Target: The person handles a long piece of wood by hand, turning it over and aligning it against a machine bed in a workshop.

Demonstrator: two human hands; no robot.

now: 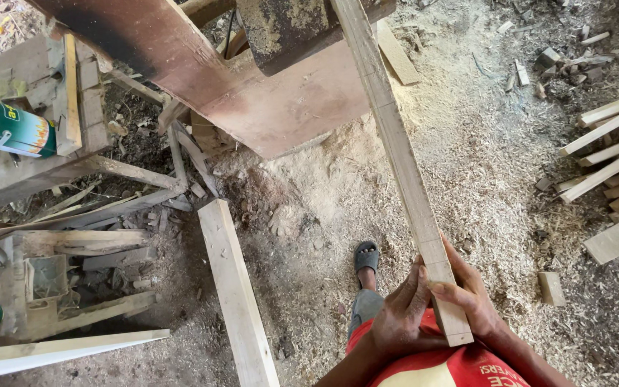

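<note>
A long pale wooden batten (pixel 395 143) runs from my lap up and away to the top of the view, passing a reddish-brown machine housing (pixel 274 100). My left hand (pixel 399 315) grips the batten's near end from the left side. My right hand (pixel 471 290) wraps it from the right, thumb on top. Both hands hold it just above my red shirt. My foot in a dark sandal (pixel 367 258) rests on the sawdust floor below.
A loose plank (pixel 236 294) lies on the ground to the left. A green tin can (pixel 5 129) sits on a cluttered bench. Cut wooden strips (pixel 614 158) are piled at the right. Sawdust (pixel 481 165) covers the floor.
</note>
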